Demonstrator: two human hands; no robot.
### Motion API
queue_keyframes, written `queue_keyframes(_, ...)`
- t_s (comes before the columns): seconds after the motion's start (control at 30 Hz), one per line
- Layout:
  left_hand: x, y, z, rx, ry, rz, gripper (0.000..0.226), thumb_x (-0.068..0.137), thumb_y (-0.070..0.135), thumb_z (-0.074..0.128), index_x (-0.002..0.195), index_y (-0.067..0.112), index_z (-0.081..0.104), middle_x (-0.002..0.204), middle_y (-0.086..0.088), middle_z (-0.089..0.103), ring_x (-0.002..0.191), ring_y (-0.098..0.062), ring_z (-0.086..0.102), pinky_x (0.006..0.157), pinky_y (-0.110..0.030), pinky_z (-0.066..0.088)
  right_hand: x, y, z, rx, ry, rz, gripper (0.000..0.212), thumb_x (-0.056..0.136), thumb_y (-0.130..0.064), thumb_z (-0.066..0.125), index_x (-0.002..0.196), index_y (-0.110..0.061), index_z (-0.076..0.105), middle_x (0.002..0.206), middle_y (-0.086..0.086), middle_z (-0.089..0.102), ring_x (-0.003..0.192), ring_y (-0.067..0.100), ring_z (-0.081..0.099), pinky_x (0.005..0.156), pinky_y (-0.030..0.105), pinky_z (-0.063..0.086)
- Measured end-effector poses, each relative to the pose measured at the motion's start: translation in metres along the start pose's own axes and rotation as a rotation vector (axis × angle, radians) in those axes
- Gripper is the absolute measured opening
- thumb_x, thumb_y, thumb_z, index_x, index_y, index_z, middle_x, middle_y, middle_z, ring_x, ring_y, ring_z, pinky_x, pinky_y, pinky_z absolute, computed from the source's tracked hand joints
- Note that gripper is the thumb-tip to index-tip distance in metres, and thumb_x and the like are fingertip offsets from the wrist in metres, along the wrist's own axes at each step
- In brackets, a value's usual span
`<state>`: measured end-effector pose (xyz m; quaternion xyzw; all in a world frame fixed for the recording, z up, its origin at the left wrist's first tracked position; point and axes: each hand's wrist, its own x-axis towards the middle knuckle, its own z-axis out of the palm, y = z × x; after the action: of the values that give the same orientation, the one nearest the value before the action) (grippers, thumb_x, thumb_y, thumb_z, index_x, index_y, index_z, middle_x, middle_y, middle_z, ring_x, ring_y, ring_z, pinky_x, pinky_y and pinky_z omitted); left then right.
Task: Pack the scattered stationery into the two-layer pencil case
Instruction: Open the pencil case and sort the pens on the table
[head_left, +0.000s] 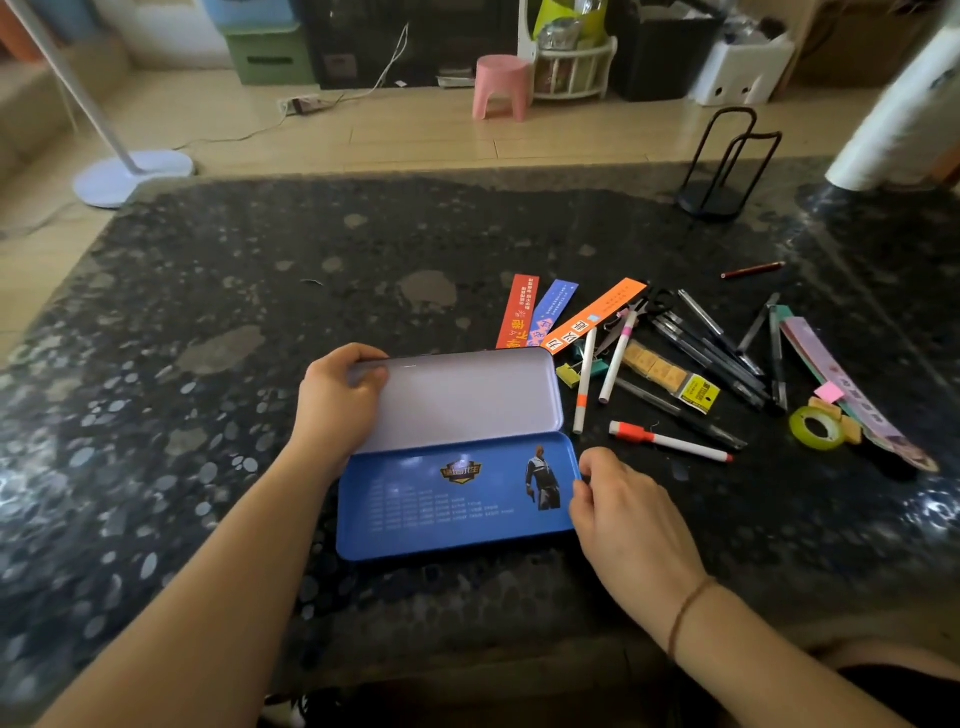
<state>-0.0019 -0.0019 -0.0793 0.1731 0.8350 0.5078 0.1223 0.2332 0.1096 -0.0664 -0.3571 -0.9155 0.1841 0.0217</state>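
The case (457, 499) lies open on the dark surface (208, 312), its pale lid (467, 400) tipped back. The left hand (337, 400) grips the lid's left end, and the right hand (618, 509) pinches the blue tray's right edge. Pens (670, 442), bookmarks (519, 310), a tape roll (816, 428) and erasers (660, 370) lie scattered just right of the case.
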Motion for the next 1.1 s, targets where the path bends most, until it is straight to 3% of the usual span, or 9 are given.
queue_keyframes(0.23,0.002,0.001,-0.001,-0.06,0.021,-0.011,0.013,0.089,0.011,0.06,0.093,0.02,0.068,0.089,0.01,0.063,0.078,-0.006,0.056,0.066,-0.024,0.047,0.009,-0.006,-0.006,-0.07,-0.054,0.058,0.016,0.097,-0.03,0.046,0.107,-0.019,0.045,0.093,-0.002,0.057,0.073,0.01,0.057,0.062,0.025,0.051)
queue_keyframes(0.33,0.002,0.001,0.0,-0.061,0.0,0.014,0.011,0.089,0.011,0.06,0.092,0.019,0.067,0.087,0.009,0.063,0.074,-0.006,0.055,0.064,-0.024,0.047,0.012,-0.006,-0.006,0.043,-0.046,0.108,0.013,0.093,-0.033,0.054,0.09,-0.02,0.051,0.077,-0.003,0.057,0.063,0.009,0.056,0.058,0.025,0.052)
queue_keyframes(0.5,0.001,-0.001,0.0,-0.072,0.001,0.027,0.012,0.089,0.011,0.06,0.092,0.02,0.068,0.088,0.009,0.064,0.078,-0.01,0.057,0.069,-0.028,0.05,0.024,-0.004,-0.011,0.201,-0.099,0.199,0.023,0.085,-0.034,0.067,0.073,-0.019,0.055,0.067,-0.002,0.057,0.058,0.005,0.052,0.05,0.017,0.038)
queue_keyframes(0.7,0.0,0.0,0.003,-0.06,0.036,0.028,0.012,0.089,0.012,0.06,0.092,0.02,0.068,0.085,0.012,0.062,0.073,-0.004,0.054,0.061,-0.021,0.044,0.029,-0.006,-0.014,0.22,-0.185,0.257,0.031,0.089,-0.029,0.063,0.063,-0.014,0.056,0.062,0.001,0.055,0.055,0.008,0.052,0.048,0.018,0.033)
queue_keyframes(0.83,0.002,-0.001,0.001,-0.058,0.026,0.023,0.012,0.089,0.012,0.061,0.09,0.022,0.067,0.085,0.013,0.062,0.074,-0.003,0.055,0.062,-0.02,0.044,0.027,-0.007,-0.012,0.205,-0.169,0.256,0.028,0.091,-0.029,0.059,0.068,-0.015,0.053,0.067,0.001,0.056,0.057,0.008,0.052,0.047,0.018,0.034)
queue_keyframes(1.1,0.009,0.001,-0.01,-0.036,0.018,0.03,0.012,0.089,0.014,0.061,0.092,0.023,0.068,0.088,0.014,0.062,0.079,-0.005,0.056,0.074,-0.03,0.051,0.018,-0.008,-0.011,0.239,-0.059,0.122,0.02,0.097,-0.03,0.046,0.079,-0.025,0.04,0.073,-0.005,0.051,0.058,0.005,0.049,0.044,0.013,0.03)
